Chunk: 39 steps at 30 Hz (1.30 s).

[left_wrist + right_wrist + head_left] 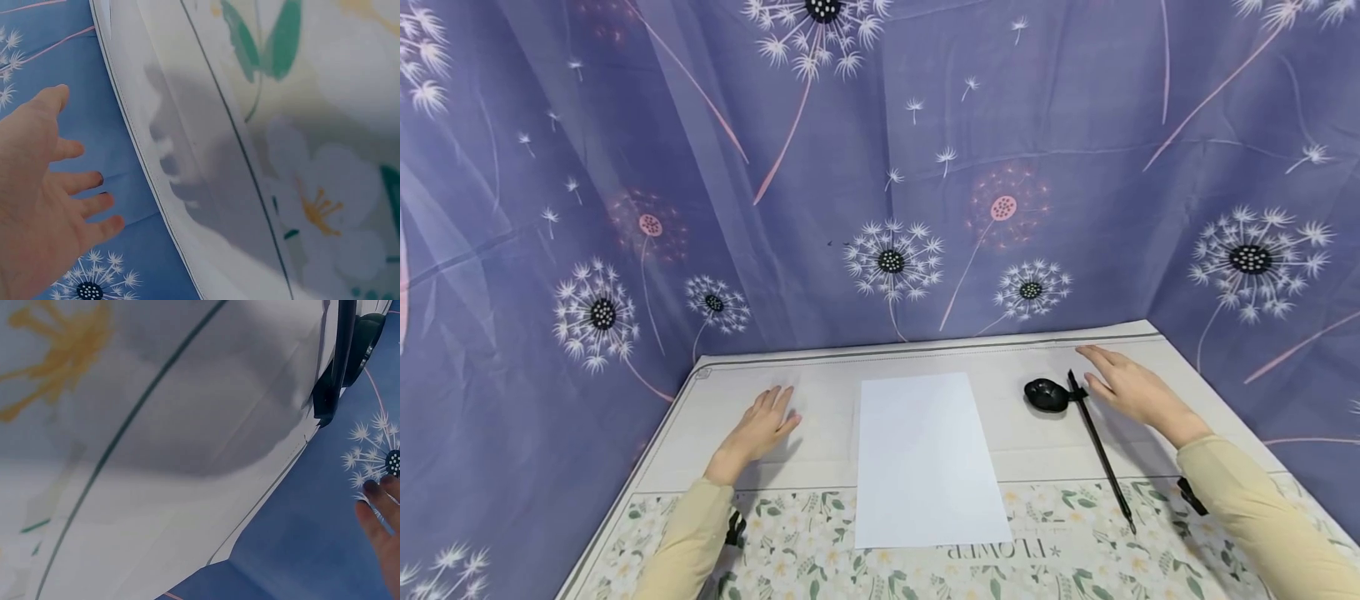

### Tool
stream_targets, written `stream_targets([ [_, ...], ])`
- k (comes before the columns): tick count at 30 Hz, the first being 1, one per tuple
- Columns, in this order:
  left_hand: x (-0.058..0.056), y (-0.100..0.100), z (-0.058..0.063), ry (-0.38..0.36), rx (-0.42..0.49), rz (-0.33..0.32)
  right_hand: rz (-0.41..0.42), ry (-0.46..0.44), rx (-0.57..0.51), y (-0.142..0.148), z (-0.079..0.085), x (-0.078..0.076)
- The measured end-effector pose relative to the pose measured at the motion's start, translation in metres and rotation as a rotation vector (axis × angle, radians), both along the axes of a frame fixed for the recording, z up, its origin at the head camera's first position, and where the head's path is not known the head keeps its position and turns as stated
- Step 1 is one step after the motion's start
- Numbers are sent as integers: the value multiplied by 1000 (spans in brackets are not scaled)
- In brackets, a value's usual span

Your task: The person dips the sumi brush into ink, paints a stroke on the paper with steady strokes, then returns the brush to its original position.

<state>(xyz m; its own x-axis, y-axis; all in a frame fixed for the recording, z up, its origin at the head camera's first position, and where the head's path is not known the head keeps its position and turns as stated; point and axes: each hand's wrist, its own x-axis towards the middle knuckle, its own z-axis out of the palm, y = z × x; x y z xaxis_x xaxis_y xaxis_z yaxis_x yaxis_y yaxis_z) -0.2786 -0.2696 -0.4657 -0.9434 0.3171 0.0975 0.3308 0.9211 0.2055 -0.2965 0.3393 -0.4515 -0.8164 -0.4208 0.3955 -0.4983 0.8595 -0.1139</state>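
Observation:
My left hand [756, 429] hovers over the white back strip of the table mat, left of the paper, its fingers spread and empty. The left wrist view shows that hand [50, 200] with fingers apart. A blank white sheet of paper [925, 467] lies in the middle. To its right, a slim black brush [1103, 454] leans its dark tip end on the edge of a small black ink dish [1045, 396]. My right hand [1138, 392] is just right of the brush tip, fingers extended, holding nothing. In the right wrist view only some fingers [375, 519] show.
A floral mat [790, 550] with printed lettering covers the table's front. Behind and at both sides hangs a purple dandelion-print curtain [820, 292], right up against the table's edges. Dark wrist straps [1192, 496] show by both sleeves.

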Motion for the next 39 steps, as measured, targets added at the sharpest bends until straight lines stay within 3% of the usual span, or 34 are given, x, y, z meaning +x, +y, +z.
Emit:
stream_targets([
  [10,7,8,3,-134,77,2,53,93,-26,-4,-2,2],
  [18,9,14,4,-146,94,-29,78,152,-33,-1,-2,7],
  [39,19,32,0,-242,141,-120,142,124,18,0,-8,17],
])
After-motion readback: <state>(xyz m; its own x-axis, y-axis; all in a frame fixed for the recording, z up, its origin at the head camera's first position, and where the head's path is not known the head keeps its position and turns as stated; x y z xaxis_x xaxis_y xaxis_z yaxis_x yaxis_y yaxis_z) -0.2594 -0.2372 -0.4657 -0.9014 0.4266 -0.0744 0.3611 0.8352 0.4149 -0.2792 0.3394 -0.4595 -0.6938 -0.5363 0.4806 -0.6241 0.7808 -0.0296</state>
